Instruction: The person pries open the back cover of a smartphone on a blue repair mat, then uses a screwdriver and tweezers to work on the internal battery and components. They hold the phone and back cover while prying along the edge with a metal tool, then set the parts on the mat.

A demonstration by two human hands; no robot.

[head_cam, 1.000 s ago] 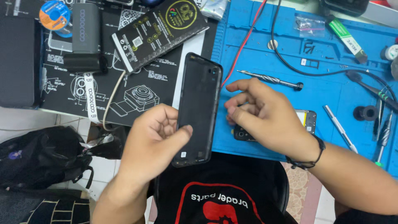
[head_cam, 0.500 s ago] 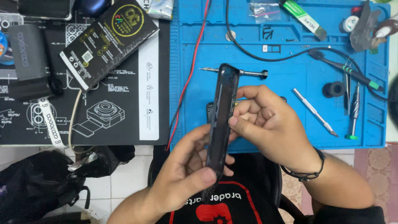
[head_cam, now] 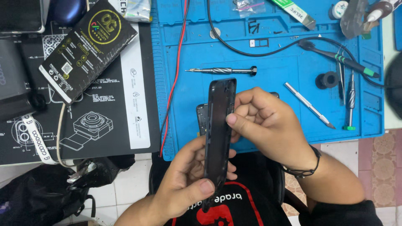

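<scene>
Blue mat (head_cam: pixel 268 62) behind; hands (head_cam: pixel 188 184) (head_cam: pixel 268 121) pinch edge-on black phone frame (head_cam: pixel 218 134).

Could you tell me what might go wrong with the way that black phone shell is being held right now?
The phone shell is held edge-on above the lap, past the edge of the blue mat; if the left hand's grip slips, it may fall to the floor. The right hand presses its long side with the thumb, which might flex or crack the thin frame. The screwdriver close by could be knocked.
</scene>
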